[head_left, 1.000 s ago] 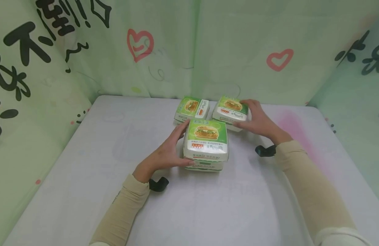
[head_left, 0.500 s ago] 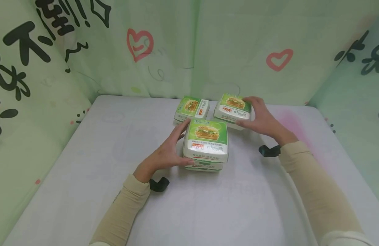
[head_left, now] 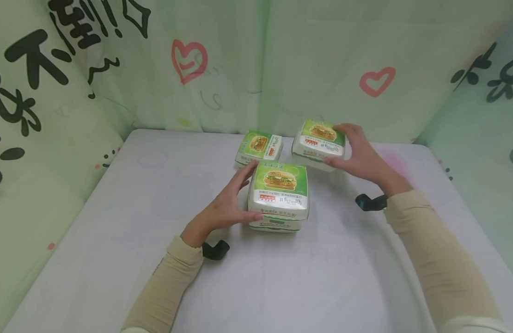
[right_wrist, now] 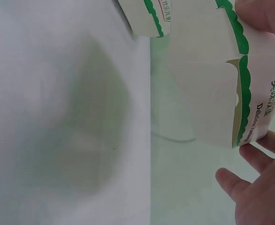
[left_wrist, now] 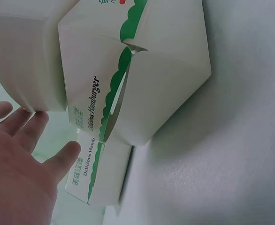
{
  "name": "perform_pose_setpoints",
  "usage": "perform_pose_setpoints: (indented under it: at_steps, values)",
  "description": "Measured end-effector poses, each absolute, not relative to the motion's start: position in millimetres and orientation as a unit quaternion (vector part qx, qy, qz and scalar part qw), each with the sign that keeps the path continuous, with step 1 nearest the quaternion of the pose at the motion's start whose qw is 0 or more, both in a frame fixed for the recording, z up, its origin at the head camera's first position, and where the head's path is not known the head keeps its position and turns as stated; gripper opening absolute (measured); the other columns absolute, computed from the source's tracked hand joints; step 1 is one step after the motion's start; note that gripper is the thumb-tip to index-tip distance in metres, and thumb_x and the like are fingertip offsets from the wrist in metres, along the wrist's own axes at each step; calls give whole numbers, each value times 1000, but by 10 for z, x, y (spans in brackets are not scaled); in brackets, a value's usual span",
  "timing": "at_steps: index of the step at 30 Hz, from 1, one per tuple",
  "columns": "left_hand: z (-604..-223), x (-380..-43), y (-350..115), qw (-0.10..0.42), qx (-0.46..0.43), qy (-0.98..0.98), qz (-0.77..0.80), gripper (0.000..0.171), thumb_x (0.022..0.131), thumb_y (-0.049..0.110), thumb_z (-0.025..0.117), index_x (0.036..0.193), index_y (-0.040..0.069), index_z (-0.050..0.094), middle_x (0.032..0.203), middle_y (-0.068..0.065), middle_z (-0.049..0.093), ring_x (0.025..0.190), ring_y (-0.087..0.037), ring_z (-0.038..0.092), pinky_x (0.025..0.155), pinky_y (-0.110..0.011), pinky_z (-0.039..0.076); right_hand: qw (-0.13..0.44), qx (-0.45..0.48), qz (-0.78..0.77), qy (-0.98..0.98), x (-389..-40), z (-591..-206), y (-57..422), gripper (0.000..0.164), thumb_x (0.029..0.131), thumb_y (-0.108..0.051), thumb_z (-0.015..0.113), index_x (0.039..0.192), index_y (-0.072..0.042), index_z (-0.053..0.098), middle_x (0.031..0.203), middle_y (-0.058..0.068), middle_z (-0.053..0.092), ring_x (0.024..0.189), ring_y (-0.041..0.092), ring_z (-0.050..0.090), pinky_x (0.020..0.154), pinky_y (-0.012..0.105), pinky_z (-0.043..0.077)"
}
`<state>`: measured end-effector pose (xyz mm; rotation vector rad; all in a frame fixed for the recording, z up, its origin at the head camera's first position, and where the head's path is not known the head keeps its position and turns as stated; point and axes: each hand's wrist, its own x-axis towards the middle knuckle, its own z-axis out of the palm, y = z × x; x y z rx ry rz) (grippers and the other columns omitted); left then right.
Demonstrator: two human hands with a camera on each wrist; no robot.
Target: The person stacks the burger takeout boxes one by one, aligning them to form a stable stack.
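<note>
In the head view my left hand holds the upper of two stacked burger boxes at its left side, with the thumb at the front corner. The upper burger box is green and white with a burger picture. Beneath it is the lower burger box, its lid slightly gaping along one edge in the left wrist view. My right hand grips another burger box from its right side. That box hangs above the table in the right wrist view. Its lid gapes a little too.
A further burger box rests on the table behind the stack, turned sideways. The white-covered table ends at a green patterned curtain at the back and sides. Its back edge lies close behind the boxes.
My right hand has raised its burger box and moved it to the right and up in the head view. The left hand and the stack have stayed in place.
</note>
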<state>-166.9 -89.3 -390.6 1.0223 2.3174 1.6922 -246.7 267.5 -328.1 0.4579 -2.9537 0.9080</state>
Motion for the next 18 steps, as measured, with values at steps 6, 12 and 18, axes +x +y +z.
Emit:
perform_pose_setpoints:
  at_steps: [6, 12, 18]
  values:
    - [-3904, -1674, -887, 47, 330, 765, 551, 112, 77, 49, 81, 160, 24, 9, 165, 9, 14, 153, -11, 16, 124, -43, 23, 28, 150, 286, -946, -2447, -3191, 2665, 92, 85, -40, 75, 156, -15, 22, 164, 12, 12, 139, 40, 28, 106, 70, 35]
    - [-3895, -1668, -882, 46, 327, 769, 547, 109, 78, 29, 81, 160, 23, 10, 165, 8, 15, 153, -11, 16, 124, -44, 23, 43, 161, 289, -943, -2402, -3096, 2639, 90, 85, -39, 75, 156, -18, 23, 164, 9, 13, 142, 39, 26, 107, 70, 34]
    - [-3897, -1669, -874, 48, 324, 770, 548, 108, 78, 25, 80, 160, 26, 9, 164, 9, 15, 153, -10, 17, 124, -42, 23, 52, 173, 303, -936, -2347, -3002, 2583, 89, 85, -38, 76, 156, -23, 24, 164, 5, 13, 142, 37, 27, 106, 70, 35]
